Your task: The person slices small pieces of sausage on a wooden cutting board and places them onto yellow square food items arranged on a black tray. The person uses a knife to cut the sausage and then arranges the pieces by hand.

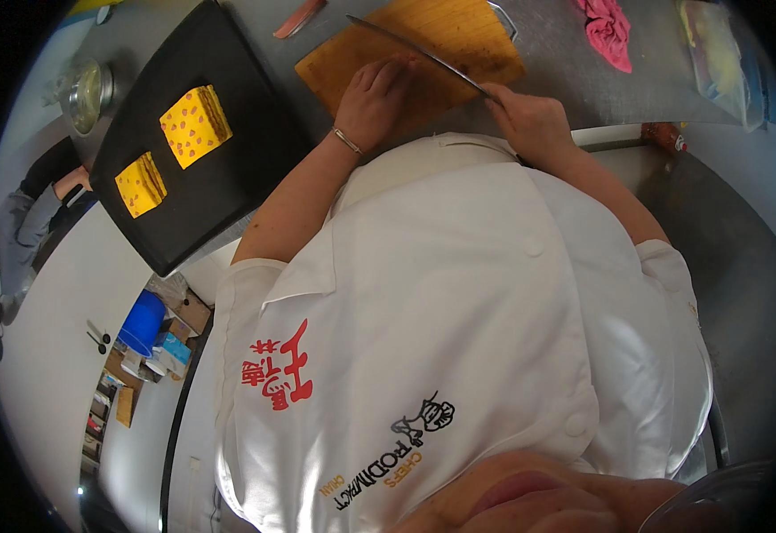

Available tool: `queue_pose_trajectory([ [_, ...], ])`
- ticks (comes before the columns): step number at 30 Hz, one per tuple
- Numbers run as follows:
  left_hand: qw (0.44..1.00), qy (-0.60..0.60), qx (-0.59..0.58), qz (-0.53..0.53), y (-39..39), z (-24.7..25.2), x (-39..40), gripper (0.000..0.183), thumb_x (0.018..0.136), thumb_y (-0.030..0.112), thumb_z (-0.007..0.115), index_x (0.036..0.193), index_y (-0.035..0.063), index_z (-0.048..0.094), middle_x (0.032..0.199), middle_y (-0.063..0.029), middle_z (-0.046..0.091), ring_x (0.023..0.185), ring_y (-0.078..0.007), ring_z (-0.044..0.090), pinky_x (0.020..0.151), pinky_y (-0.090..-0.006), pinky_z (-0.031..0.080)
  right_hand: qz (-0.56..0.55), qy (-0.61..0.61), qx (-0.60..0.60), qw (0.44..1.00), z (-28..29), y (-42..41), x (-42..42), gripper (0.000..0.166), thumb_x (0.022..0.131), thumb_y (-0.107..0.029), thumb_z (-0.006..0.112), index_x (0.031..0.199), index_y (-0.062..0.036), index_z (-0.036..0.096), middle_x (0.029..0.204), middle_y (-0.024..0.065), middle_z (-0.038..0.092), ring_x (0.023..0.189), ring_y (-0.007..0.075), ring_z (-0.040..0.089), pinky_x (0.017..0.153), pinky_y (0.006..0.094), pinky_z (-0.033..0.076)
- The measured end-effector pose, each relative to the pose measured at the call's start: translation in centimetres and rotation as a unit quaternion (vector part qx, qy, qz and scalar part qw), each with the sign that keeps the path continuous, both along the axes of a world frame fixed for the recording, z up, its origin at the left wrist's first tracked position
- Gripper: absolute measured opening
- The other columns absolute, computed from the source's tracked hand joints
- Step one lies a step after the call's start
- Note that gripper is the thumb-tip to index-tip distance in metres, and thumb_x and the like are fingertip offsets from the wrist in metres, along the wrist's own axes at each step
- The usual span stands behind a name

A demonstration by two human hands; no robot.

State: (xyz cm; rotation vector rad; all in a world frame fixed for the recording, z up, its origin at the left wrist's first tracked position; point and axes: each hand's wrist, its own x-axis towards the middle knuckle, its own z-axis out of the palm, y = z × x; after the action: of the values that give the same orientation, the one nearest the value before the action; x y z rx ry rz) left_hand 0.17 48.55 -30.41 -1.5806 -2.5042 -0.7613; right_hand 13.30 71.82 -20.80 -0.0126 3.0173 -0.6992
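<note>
My left hand [376,93] rests with bent fingers on a wooden cutting board [475,40]. A small reddish bit shows at its fingertips, but the fingers hide most of what is beneath. In my right hand [533,120] is the handle of a long knife [421,52], whose blade slants up and left across the board, just past the left fingertips. Beyond the board's left corner lies a reddish-pink strip of food [300,18]. Left of the board, a black baking tray [228,180] holds two layered yellow slabs with pink spots, one larger [191,126] and one smaller [136,186].
A pink cloth [608,33] lies on the steel counter [555,53] to the right, with plastic bags [721,66] farther out. A metal bowl [88,96] stands beyond the tray. At far left another person's arm [41,206] reaches to the tray's edge. A reddish bottle [663,136] lies at right.
</note>
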Motion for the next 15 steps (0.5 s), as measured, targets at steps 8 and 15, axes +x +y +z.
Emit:
queue_pose_trajectory([
  [8, 1.000, -0.012, -0.009, -0.001, -0.3, -0.7, 0.1, 0.045, 0.082, 0.009, 0.056, 0.126, 0.0063, 0.059, 0.129, -0.0091, 0.054, 0.119, -0.0278, 0.052, 0.101, -0.0397, 0.043, 0.020, 0.007, 0.000, 1.000, 0.3, 0.0, 0.2, 0.016, 0.092, -0.023, 0.062, 0.103, -0.0108, 0.065, 0.066, 0.0072, 0.066, 0.056, 0.0273, 0.063, 0.048, 0.0386, 0.048],
  [15, 1.000, -0.015, -0.022, -0.001, -0.5, -0.6, 0.2, 0.045, 0.081, 0.008, 0.057, 0.126, 0.0062, 0.059, 0.131, -0.0094, 0.054, 0.118, -0.0283, 0.052, 0.102, -0.0399, 0.043, 0.022, -0.025, 0.005, 0.999, 0.5, -0.2, 0.0, 0.017, 0.093, -0.023, 0.062, 0.103, -0.0103, 0.064, 0.064, 0.0075, 0.065, 0.056, 0.0281, 0.063, 0.048, 0.0405, 0.047],
])
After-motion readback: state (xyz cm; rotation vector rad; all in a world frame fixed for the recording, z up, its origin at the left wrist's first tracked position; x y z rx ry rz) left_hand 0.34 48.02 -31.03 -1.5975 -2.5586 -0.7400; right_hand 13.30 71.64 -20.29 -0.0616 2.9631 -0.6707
